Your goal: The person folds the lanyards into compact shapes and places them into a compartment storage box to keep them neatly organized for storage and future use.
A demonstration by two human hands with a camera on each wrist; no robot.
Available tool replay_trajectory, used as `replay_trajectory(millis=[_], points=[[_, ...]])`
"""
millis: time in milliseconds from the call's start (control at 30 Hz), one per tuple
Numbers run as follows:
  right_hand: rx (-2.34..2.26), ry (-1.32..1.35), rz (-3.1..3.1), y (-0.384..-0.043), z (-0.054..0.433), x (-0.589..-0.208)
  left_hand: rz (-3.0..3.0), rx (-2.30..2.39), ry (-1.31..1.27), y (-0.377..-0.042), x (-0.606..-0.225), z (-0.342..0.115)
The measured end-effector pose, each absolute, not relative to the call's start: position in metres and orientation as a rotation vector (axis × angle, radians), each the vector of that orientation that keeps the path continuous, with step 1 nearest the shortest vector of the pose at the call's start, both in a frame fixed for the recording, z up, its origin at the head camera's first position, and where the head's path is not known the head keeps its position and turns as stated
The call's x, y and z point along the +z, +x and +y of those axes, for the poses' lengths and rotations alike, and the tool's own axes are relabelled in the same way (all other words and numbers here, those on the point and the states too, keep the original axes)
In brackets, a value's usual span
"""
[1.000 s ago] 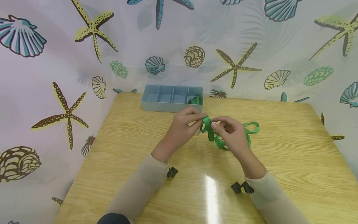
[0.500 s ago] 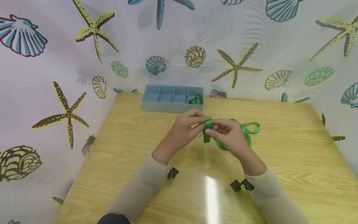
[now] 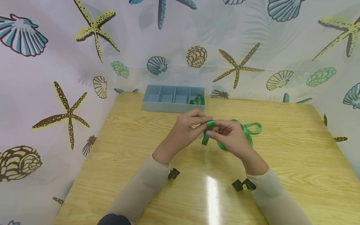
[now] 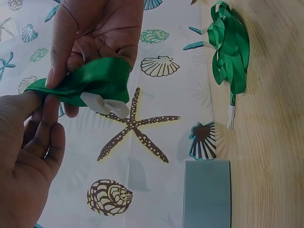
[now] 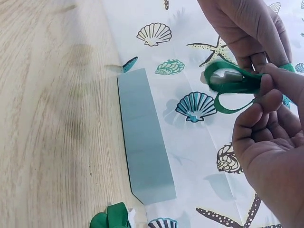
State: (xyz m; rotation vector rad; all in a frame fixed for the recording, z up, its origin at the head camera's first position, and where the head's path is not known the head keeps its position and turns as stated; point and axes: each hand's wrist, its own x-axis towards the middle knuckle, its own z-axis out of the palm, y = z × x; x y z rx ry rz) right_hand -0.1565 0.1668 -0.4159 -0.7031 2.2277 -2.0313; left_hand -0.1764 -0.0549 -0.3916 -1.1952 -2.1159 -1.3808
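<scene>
Both hands are raised above the table, holding a folded green ribbon (image 3: 210,124) between them. My left hand (image 3: 187,127) pinches its loops between thumb and fingers. From the other side, my right hand (image 3: 231,135) pinches the ribbon with thumb and fingertips, and a short tail hangs down. In the left wrist view, a small white piece (image 4: 104,104) shows against the ribbon's loop; its kind is unclear. Beyond the right hand, a loose heap of green ribbon (image 3: 253,128) lies on the table, partly hidden by that hand.
A grey-blue divided box (image 3: 172,108) stands at the table's back edge. Its right-end compartment contains green ribbon (image 3: 197,100); the others show bare bottoms. The wooden table (image 3: 126,140) meets a shell-printed cloth (image 3: 174,40) behind it and at the sides.
The right hand has moved left against the left hand and now pinches the ribbon. The hanging tail has swung leftward. Over the last half second, the hands have barely moved.
</scene>
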Motion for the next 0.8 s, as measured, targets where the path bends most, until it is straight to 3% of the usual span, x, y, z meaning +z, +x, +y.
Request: replay_trajectory(millis=[800], points=[[-2.227, -0.871, 2.044, -0.1593, 0.1633, -0.4240, -2.073, -1.457, -1.168, -0.1762, -0.3914, -0.0550]])
